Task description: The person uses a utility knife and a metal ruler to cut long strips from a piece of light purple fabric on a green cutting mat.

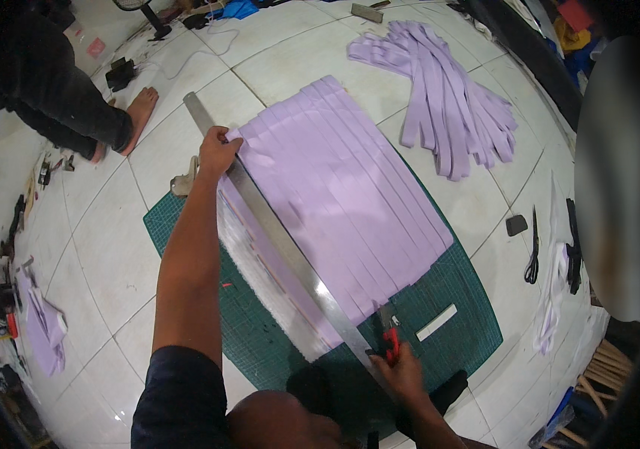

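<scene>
A stack of lilac fabric (pixel 320 172), marked by parallel strip lines, lies on a green cutting mat (pixel 470 322). Along its left side runs a long metal ruler (pixel 290 258), slanting from far left to near right. My left hand (pixel 219 153) is at the ruler's far part, its fingers closed on the fabric's far left corner. Near the other end, my right hand (pixel 404 370) grips a red-handled cutter (pixel 391 344) beside the ruler; its exact blade is hard to make out. White fuzzy material (pixel 260 277) shows left of the ruler, with a lilac strip between.
A heap of cut lilac strips (pixel 447 97) lies on the tiled floor at far right. Black scissors (pixel 533 251) and a dark block (pixel 516 224) are at right. A white bar (pixel 437 322) rests on the mat. Another person's bare foot (pixel 140 116) is at far left.
</scene>
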Motion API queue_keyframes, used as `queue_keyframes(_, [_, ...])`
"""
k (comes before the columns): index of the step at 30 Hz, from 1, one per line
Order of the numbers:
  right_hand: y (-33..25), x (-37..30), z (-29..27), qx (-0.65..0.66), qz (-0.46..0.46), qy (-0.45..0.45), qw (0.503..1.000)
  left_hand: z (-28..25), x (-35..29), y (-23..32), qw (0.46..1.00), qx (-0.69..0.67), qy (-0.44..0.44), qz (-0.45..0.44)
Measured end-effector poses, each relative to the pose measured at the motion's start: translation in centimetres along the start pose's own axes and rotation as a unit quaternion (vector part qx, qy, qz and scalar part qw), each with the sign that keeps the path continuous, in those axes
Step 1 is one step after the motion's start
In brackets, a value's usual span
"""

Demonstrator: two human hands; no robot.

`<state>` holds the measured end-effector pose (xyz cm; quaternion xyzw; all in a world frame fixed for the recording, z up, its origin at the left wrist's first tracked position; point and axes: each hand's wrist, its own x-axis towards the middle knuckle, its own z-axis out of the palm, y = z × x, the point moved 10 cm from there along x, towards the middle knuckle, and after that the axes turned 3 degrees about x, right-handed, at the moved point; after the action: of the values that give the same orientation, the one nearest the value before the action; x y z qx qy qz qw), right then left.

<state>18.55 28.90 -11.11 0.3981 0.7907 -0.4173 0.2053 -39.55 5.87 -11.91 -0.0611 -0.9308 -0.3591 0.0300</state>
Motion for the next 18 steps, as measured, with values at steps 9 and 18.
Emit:
queue_keyframes(9, [-1.2, -1.0, 1.9, -0.119, -0.23, 0.075, 0.963, -4.0, -10.6, 2.7, 0.951, 0.239, 0.119, 0.155])
queue_keyframes(18, [-0.7, -0.9, 3.9, -0.087, -0.273, 0.053, 0.957, -3.4, -12.1, 0.7, 0.964, 0.176, 0.125, 0.157])
